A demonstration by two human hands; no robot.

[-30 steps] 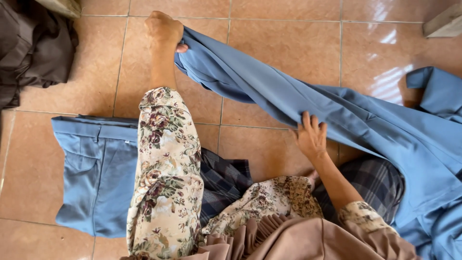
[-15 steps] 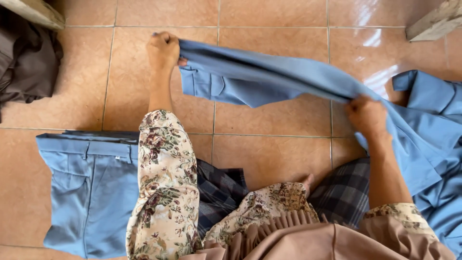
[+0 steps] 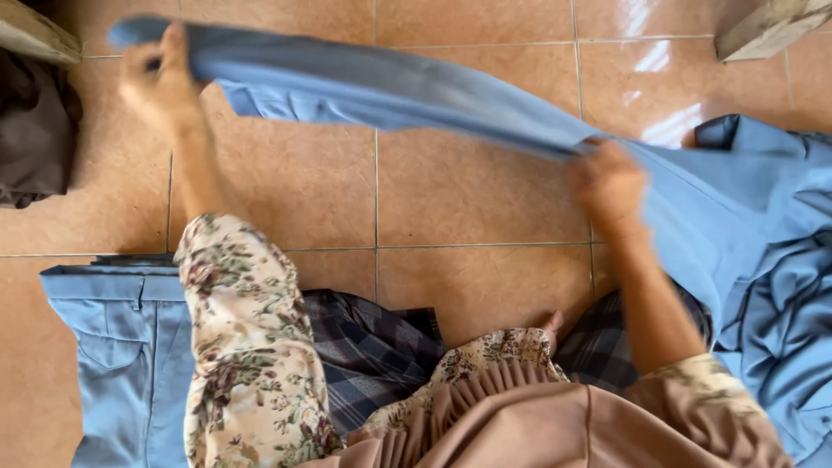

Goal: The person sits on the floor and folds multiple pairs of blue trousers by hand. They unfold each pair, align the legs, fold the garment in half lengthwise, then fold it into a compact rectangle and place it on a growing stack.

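A blue garment [image 3: 390, 91] is stretching above the tiled floor [image 3: 468, 199] between two hands: the left hand [image 3: 156, 78] is gripping its far-left end, the right hand [image 3: 611, 178] is clutching it at the right.

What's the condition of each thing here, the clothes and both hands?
Blue garment: lifted, stretched between both hands.
Left hand: gripping its end.
Right hand: gripping its middle.
Blue trousers: flat on the floor.
Dark clothes: heaped.
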